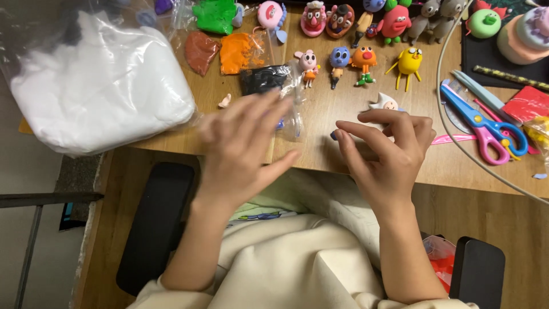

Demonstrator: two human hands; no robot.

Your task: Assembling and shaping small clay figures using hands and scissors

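My left hand hovers flat and blurred over the front edge of the wooden desk, fingers spread, holding nothing, just in front of a clear plastic bag with black clay. My right hand is curled, and a tiny dark blue bit of clay sits at its thumb tip. A small white clay figure with a face lies on the desk just beyond those fingers.
A big bag of white clay fills the left of the desk. Bags of brown, orange and green clay lie behind. Several clay figures stand at the back. Blue-and-pink scissors and tools lie to the right.
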